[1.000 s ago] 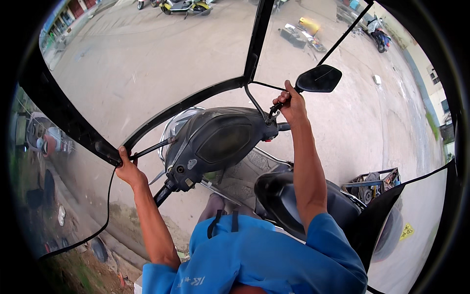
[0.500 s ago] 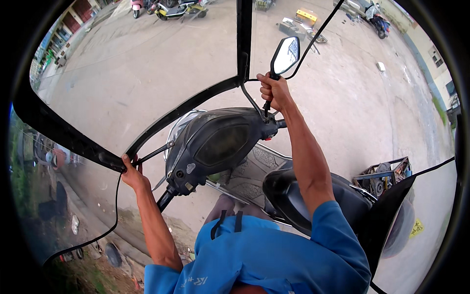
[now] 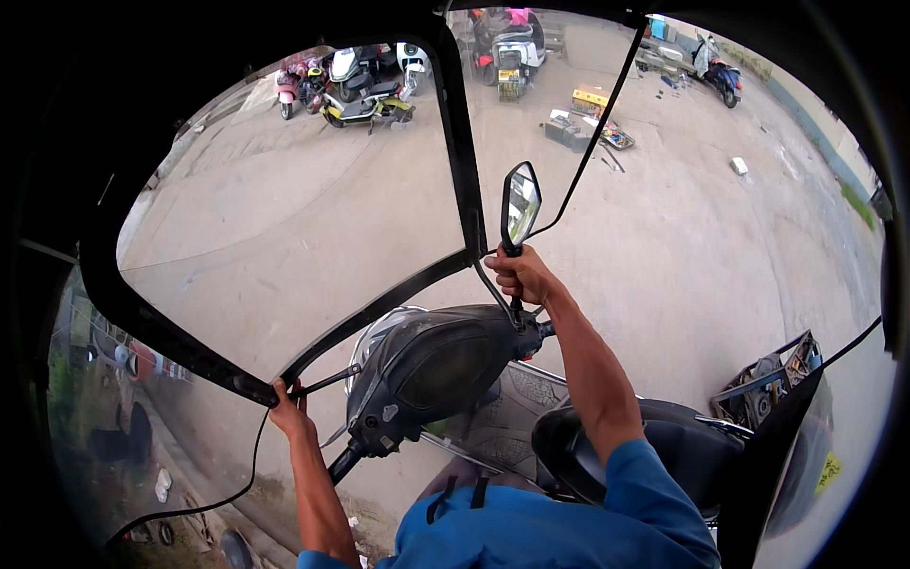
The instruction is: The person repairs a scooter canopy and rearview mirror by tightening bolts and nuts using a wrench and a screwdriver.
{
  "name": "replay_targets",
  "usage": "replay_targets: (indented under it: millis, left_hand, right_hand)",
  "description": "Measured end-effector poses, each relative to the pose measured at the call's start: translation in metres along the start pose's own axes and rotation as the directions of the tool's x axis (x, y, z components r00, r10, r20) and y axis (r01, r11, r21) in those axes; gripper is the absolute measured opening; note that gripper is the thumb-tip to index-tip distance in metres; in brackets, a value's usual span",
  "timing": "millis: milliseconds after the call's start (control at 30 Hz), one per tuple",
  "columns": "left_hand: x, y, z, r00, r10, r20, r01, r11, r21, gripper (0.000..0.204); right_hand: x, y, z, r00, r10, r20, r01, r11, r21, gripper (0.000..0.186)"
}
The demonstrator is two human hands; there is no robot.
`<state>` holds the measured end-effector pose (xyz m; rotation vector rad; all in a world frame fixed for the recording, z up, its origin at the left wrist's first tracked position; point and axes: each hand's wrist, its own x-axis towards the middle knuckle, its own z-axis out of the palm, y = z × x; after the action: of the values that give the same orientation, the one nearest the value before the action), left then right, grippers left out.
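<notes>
My right hand [image 3: 526, 275] is wrapped round the stem of a rear-view mirror [image 3: 521, 204], just beneath its angular head. My left hand [image 3: 292, 413] grips the lower left corner of a black windshield frame [image 3: 389, 302], thumb on top; some of its fingers are hidden behind the frame. Between my arms stands a black electric scooter, its dusty dashboard [image 3: 444, 372] below the frame. A thin rod [image 3: 327, 381] runs from near my left hand toward the scooter's front. The left handlebar grip [image 3: 347, 463] sticks out beside my left forearm.
The black seat [image 3: 616, 446] lies under my right arm. A crate of parts [image 3: 770, 381] stands on the ground at right. Farther off are a yellow box [image 3: 590, 99], tools and several parked scooters [image 3: 374, 102]. A thin black cable [image 3: 248, 474] hangs below my left hand.
The view has tilted upward, so the scooter and both hands sit lower and more parked scooters show. Both hands keep their holds on the frame and the mirror stem.
</notes>
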<state>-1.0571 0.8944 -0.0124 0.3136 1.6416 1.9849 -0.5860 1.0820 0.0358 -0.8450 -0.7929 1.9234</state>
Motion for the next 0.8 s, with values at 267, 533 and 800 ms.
replay_targets:
  millis: [267, 533, 800]
  left_hand:
    - [-0.009, 0.008, 0.013, 0.995, 0.083, -0.046, -0.082, 0.996, 0.018, 0.038]
    - [-0.079, 0.022, 0.014, 0.970, 0.227, -0.085, -0.215, 0.969, 0.125, 0.041]
    - [-0.078, 0.028, 0.018, 0.979, 0.168, -0.117, -0.160, 0.985, 0.071, 0.040]
  right_hand:
    - [-0.004, 0.003, 0.005, 0.983, -0.136, -0.124, 0.103, 0.964, -0.245, 0.031]
    - [0.002, 0.022, 0.009, 0.895, -0.281, -0.345, 0.223, 0.954, -0.199, 0.022]
    - [-0.006, 0.030, 0.011, 0.831, -0.359, -0.425, 0.318, 0.933, -0.165, 0.016]
